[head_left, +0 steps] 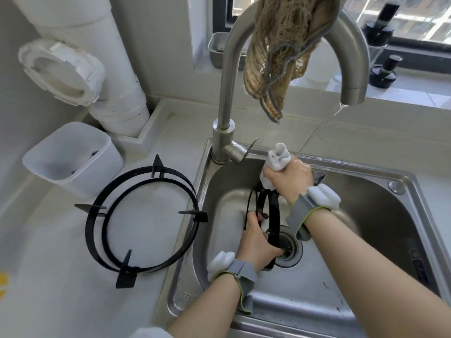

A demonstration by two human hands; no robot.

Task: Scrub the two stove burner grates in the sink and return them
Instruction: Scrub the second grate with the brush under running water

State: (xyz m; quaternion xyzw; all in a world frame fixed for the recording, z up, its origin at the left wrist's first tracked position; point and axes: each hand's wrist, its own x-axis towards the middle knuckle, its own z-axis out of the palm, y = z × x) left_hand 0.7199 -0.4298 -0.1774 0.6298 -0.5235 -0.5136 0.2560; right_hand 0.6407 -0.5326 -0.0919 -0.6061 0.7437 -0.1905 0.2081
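Wrists in grey straps lead down into the basin. The left hand (258, 245) curls its fingers round the lower rim of a black round metal burner grate (272, 211), holding it on edge just beside the drain (289, 250). The right hand (290, 176) is clenched round the handle of a white plastic scrubbing brush (279, 157), its head pressed against the top of that grate. Around them is the stainless steel sink (415, 191). Its tall curved steel faucet (229, 81) carries a draped brown mesh cloth (280, 57), and a thin stream leaves the spout. A second black ring-shaped grate (144, 220) lies flat on the pale counter just left of the sink, near a white plastic tub (70, 157).

Scrubbing of one grate seems to be the step in hand. Whether the other is washed I cannot tell. Next, the left hand likely needs to turn the ring so a fresh arc meets the brush, gripping firmly since the metal looks wet.
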